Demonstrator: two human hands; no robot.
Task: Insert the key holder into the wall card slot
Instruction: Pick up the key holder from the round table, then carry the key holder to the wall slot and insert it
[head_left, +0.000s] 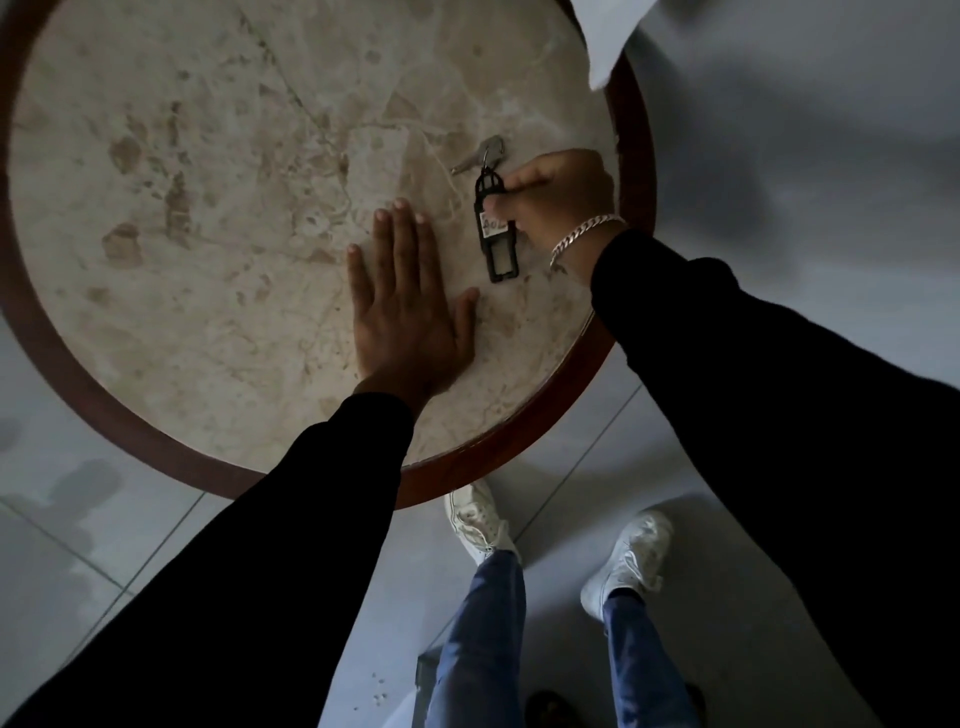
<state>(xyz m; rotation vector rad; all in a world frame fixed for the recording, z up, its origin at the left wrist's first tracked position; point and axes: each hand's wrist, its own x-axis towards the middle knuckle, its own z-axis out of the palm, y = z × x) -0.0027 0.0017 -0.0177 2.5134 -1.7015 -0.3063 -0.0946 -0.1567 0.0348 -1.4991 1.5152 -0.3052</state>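
Note:
A black plastic key holder (500, 254) with a white paper label lies on the right side of a round marble table (208, 208). A ring at its far end carries silver keys (480, 153). My right hand (558, 200), with a silver bracelet on the wrist, pinches the holder's upper part between thumb and fingers. Just left of the holder, my left hand (410, 306) lies flat on the tabletop with fingers spread, holding nothing. No wall card slot is in view.
A dark red wooden rim (67, 364) rings the tabletop. White cloth (613, 41) hangs over the table's far right edge. Below me are grey floor tiles and my own legs in jeans and white sneakers (628, 561).

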